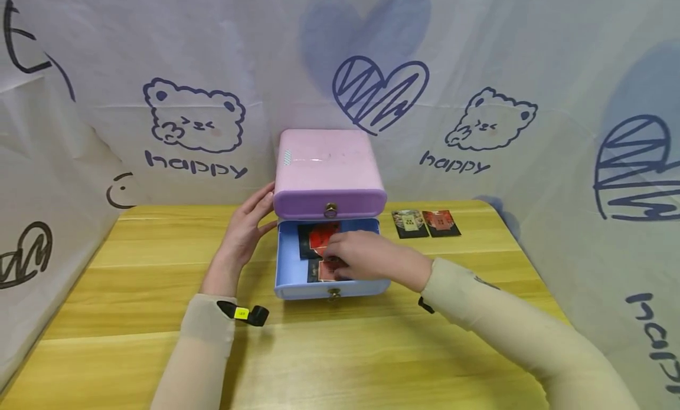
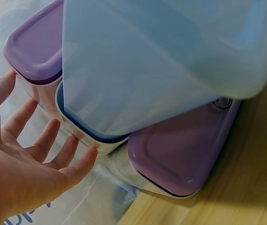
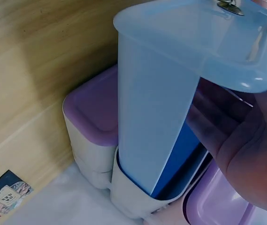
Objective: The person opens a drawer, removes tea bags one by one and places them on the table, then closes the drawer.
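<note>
A pink drawer unit (image 1: 329,159) stands at the back of the table, its blue drawer (image 1: 292,274) pulled out below a closed purple drawer (image 1: 329,203). My left hand (image 1: 241,230) lies along the unit's left side, fingers spread and nearly straight with the tips at the casing. Inside the blue drawer lie red-and-black packets, one toward the back (image 1: 319,239) and one at the front (image 1: 324,271). My right hand (image 1: 366,255) reaches in from the right, its bent fingers over the front packet; I cannot tell whether they pinch it. The drawer wall partly hides the fingers in the right wrist view.
Two more flat packets lie side by side on the wooden table (image 1: 159,268) right of the unit, one with a pale label (image 1: 409,223) and one red (image 1: 442,222). Another purple drawer (image 2: 180,150) sits below the blue one. A printed white cloth (image 1: 287,56) hangs close behind.
</note>
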The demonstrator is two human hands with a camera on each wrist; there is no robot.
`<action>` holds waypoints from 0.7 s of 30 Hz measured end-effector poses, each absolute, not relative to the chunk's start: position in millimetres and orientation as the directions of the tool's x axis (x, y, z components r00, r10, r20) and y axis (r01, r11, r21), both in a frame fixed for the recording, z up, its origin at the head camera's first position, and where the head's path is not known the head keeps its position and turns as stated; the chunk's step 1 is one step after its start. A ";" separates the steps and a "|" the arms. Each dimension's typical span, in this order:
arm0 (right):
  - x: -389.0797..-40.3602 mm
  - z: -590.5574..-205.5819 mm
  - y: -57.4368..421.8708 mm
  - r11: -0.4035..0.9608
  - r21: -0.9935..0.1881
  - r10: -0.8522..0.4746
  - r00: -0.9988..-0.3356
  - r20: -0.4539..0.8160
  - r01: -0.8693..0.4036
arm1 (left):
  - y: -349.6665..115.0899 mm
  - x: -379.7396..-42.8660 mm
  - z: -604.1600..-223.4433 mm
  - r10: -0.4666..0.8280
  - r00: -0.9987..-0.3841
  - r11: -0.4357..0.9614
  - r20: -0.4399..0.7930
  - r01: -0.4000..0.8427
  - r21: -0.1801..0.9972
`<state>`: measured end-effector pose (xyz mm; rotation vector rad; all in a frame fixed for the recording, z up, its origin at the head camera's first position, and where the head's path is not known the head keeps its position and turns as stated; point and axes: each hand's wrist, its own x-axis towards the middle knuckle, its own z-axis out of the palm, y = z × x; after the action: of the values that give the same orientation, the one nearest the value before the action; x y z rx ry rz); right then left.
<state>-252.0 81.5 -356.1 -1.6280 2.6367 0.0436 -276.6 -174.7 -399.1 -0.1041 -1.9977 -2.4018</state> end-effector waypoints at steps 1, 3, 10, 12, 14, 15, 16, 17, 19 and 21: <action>-252.2 -356.6 80.4 0.449 0.009 -0.892 -0.448 -0.061 -0.894 | -174.3 -276.4 -398.9 0.031 -0.998 -0.181 0.060 0.054 0.982; -252.6 -357.3 78.3 0.450 0.027 -0.890 -0.450 -0.077 -0.893 | -173.6 -276.4 -398.5 0.033 -0.998 -0.179 0.060 0.053 0.982; -255.4 -362.6 74.2 0.448 0.081 -0.887 -0.454 -0.083 -0.890 | -172.7 -275.9 -397.3 0.037 -0.997 -0.164 0.061 0.055 0.985; -256.2 -364.2 73.4 0.447 0.095 -0.888 -0.454 -0.077 -0.890 | -172.7 -275.7 -397.3 0.035 -0.998 -0.159 0.056 0.050 0.986; -256.6 -365.0 72.8 0.447 0.109 -0.887 -0.456 -0.073 -0.888 | -172.9 -275.6 -397.2 0.034 -0.998 -0.159 0.053 0.047 0.986; -256.6 -365.3 72.5 0.446 0.113 -0.888 -0.455 -0.072 -0.888 | -173.0 -275.6 -397.2 0.034 -0.998 -0.159 0.052 0.046 0.986; -256.6 -365.3 72.2 0.444 0.117 -0.888 -0.454 -0.072 -0.888 | -173.1 -275.6 -397.3 0.033 -0.998 -0.160 0.052 0.046 0.986; -256.6 -365.4 72.0 0.444 0.124 -0.888 -0.454 -0.075 -0.888 | -173.3 -275.6 -397.3 0.032 -0.998 -0.161 0.051 0.046 0.986; -256.4 -365.3 71.6 0.439 0.135 -0.888 -0.452 -0.081 -0.888 | -173.8 -275.6 -397.6 0.033 -0.998 -0.164 0.051 0.045 0.985; -256.3 -365.5 71.4 0.433 0.148 -0.890 -0.448 -0.086 -0.889 | -174.3 -275.5 -398.0 0.033 -0.998 -0.165 0.049 0.043 0.985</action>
<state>-256.3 71.4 -365.5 -1.6535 2.6632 0.2705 -275.5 -174.3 -398.0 -0.0913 -2.0262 -2.3906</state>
